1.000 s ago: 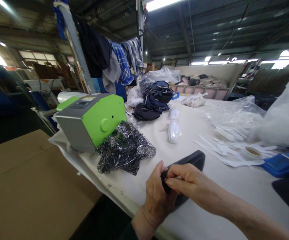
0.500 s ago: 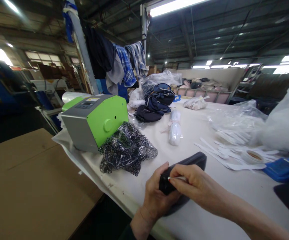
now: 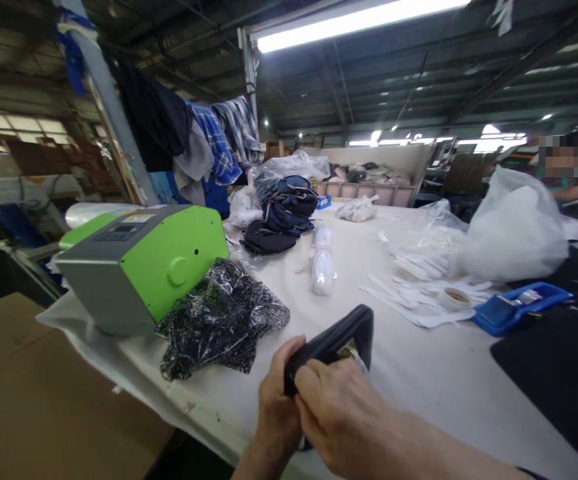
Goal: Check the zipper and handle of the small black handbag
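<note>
A black, flat, pouch-like case [image 3: 341,337] sits at the near edge of the white-covered table [image 3: 419,373]. My left hand [image 3: 276,407] grips its near end from the left. Over the same end, my right hand [image 3: 341,417] closes its fingers on the case's top edge. A bit of pale paper shows at the case's underside beside my right hand. The near end of the case is hidden by both hands.
A green and grey machine [image 3: 139,263] stands at the left with a dark patterned bag [image 3: 219,320] against it. Behind lie folded dark garments [image 3: 281,213], a white bundle [image 3: 321,263], white strips [image 3: 409,303], a tape roll [image 3: 456,297], a blue tray [image 3: 516,307] and a large plastic bag [image 3: 511,230]. A person stands far right.
The view has swung right and lowered. Both hands stay on the black case, which has tilted up at its far end; my right hand now covers more of the near end.
</note>
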A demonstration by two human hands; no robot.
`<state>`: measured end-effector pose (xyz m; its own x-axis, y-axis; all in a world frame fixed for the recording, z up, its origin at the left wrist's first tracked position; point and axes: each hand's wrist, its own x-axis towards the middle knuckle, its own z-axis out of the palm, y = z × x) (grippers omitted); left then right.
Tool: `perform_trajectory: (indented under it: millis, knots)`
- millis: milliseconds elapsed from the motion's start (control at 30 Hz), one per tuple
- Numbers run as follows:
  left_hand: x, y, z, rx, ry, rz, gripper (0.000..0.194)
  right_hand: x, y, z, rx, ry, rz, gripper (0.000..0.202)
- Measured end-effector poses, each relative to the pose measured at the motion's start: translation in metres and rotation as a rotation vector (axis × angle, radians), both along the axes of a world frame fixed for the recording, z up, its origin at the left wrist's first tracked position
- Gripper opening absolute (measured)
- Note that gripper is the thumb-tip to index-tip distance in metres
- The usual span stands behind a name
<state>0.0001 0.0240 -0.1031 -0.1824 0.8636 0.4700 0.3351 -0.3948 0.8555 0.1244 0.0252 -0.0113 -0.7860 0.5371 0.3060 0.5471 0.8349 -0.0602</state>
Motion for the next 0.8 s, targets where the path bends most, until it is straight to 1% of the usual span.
perform_trajectory:
  millis: [33, 100, 167, 267, 367, 433, 467, 500, 567, 600, 633, 667, 700, 733, 767, 800]
  knots:
    - [0.000, -0.001, -0.001, -0.041, -0.036, 0.007, 0.035, -0.002, -0.002, -0.004, 0.063, -0.011, -0.004, 0.007]
    - [0.001, -0.002, -0.004, -0.087, -0.075, -0.002, 0.036, -0.006, -0.004, -0.009, 0.109, -0.025, -0.019, 0.008]
    - [0.002, 0.000, -0.006, -0.116, -0.072, -0.012, 0.037, -0.008, -0.005, -0.010, 0.088, -0.045, -0.030, 0.010]
    - [0.001, 0.006, -0.006, -0.148, -0.068, 0.007, 0.038, -0.008, -0.004, -0.006, 0.041, -0.072, -0.064, 0.009]
    - [-0.005, 0.012, -0.008, -0.150, -0.068, 0.007, 0.037, -0.012, -0.002, -0.010, 0.088, -0.001, -0.091, 0.009]
    - [-0.010, 0.012, -0.011, -0.140, -0.035, -0.036, 0.037, -0.014, 0.000, -0.022, 0.157, 0.114, -0.112, 0.006]
    - [-0.012, 0.012, -0.013, -0.118, -0.022, -0.055, 0.037, -0.015, 0.000, -0.030, 0.192, 0.177, -0.124, 0.003]
    - [-0.013, 0.011, -0.016, -0.089, -0.021, -0.065, 0.036, -0.015, 0.000, -0.039, 0.219, 0.237, -0.133, 0.004]
    - [-0.013, 0.008, -0.021, -0.030, -0.053, -0.044, 0.035, -0.009, -0.002, -0.058, 0.238, 0.367, -0.133, 0.017]
    - [-0.012, 0.006, -0.023, -0.009, -0.065, -0.026, 0.038, -0.003, -0.004, -0.068, 0.236, 0.453, -0.124, 0.024]
    - [-0.011, 0.004, -0.025, 0.005, -0.065, -0.011, 0.044, 0.006, -0.006, -0.077, 0.218, 0.556, -0.124, 0.028]
    - [-0.009, 0.002, -0.026, 0.017, -0.051, -0.001, 0.055, 0.016, -0.008, -0.086, 0.173, 0.668, -0.149, 0.030]
    - [-0.007, 0.000, -0.026, 0.028, -0.019, -0.002, 0.068, 0.027, -0.011, -0.094, 0.102, 0.776, -0.207, 0.029]
    - [-0.006, -0.002, -0.027, 0.051, 0.036, -0.009, 0.077, 0.039, -0.013, -0.100, -0.009, 0.861, -0.304, 0.027]
    - [-0.004, -0.003, -0.027, 0.063, 0.088, -0.016, 0.080, 0.051, -0.016, -0.105, -0.137, 0.924, -0.419, 0.025]
    - [-0.001, -0.005, -0.026, 0.055, 0.118, -0.016, 0.077, 0.062, -0.018, -0.109, -0.274, 0.965, -0.534, 0.023]
